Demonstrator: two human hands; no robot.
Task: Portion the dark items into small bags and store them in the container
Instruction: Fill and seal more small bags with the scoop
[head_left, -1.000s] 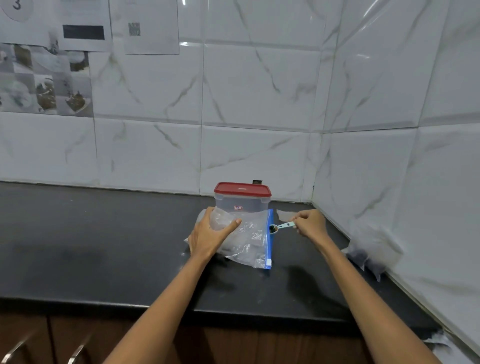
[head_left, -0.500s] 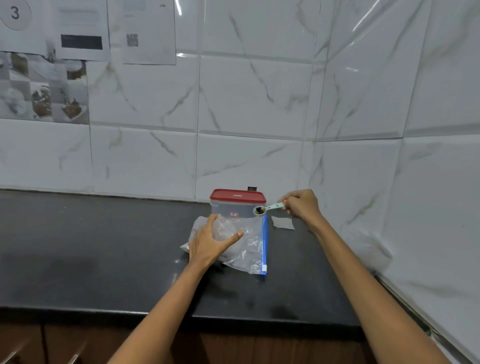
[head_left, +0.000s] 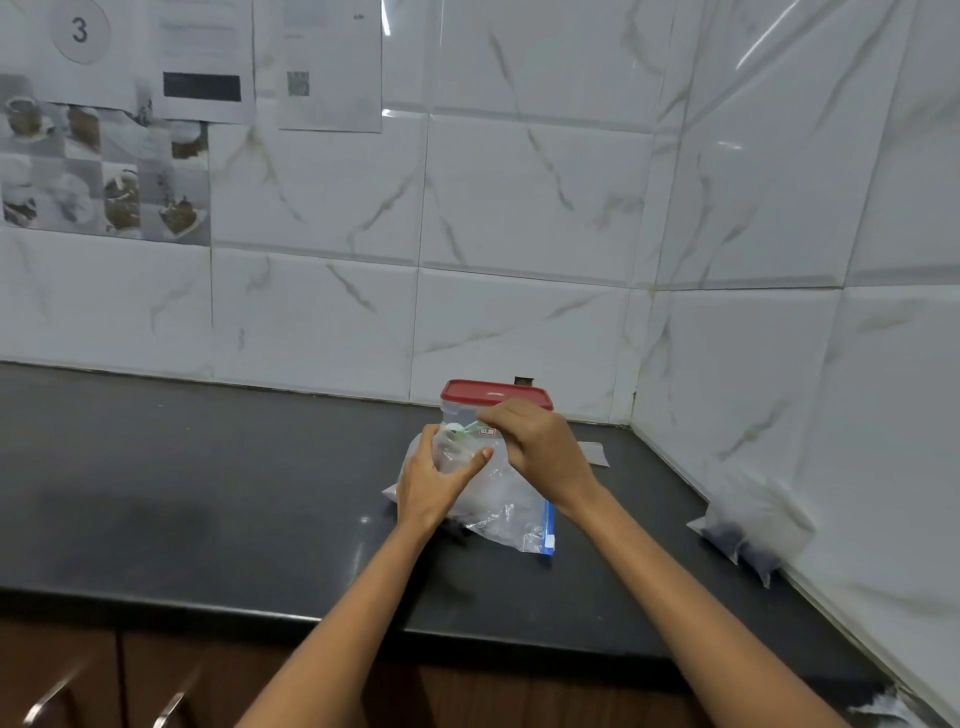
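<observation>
Spoon (head_left: 466, 429) now inside bag (head_left: 498, 499) — between both hands (head_left: 540, 447).

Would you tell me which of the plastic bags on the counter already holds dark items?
The bag leaning against the right wall; dark contents show at its bottom. The blue-zippered bag under both hands looks clear.

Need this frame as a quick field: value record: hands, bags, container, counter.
left hand: holds small clear bag upright, mouth open
right hand: grip on a pale green scoop, tipped into the small bag
large zip bag: lying on the counter under both hands, blue zip strip at right
container: clear, red lid on, behind the hands
bag of dark items: against right wall
counter: black
</observation>
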